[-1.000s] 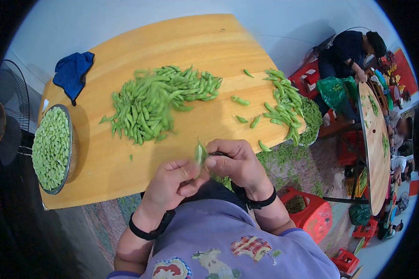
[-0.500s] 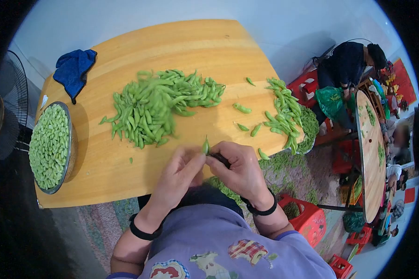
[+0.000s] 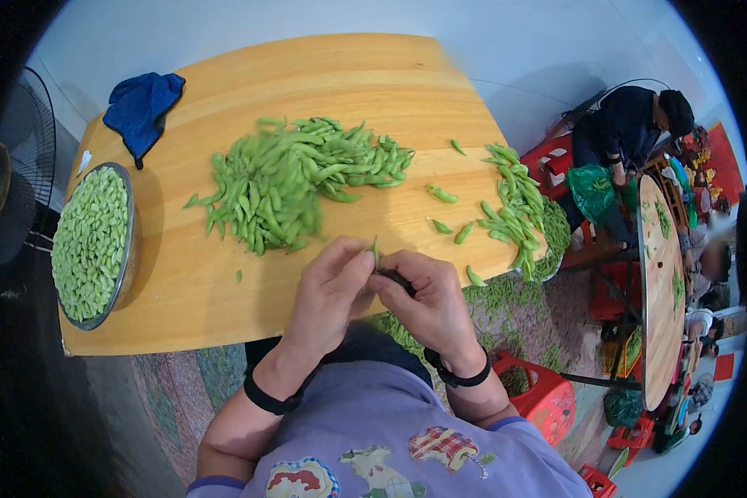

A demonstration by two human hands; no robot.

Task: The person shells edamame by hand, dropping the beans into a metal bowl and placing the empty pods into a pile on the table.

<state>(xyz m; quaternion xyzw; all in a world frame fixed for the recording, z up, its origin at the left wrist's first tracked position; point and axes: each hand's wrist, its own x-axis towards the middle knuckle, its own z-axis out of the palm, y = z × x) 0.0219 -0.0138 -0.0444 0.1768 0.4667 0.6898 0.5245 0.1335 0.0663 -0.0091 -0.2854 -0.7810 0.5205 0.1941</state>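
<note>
Between the fingertips of my left hand is a green bean pod, upright. My right hand is closed beside it, around a small dark object that I cannot make out. Both hands meet over the front edge of the wooden table. Beyond them lies a large heap of green pods. To the right is a smaller pile of pods, with a few loose pods near it. A metal bowl full of shelled beans stands at the left edge.
A blue cloth lies at the back left, and a fan stands beyond the table. On the right are a red stool, a heap of empty pods, a seated person and a second table.
The view has shifted slightly. My two hands remain together, and the pod between them is tilted a little differently with less of it showing.
</note>
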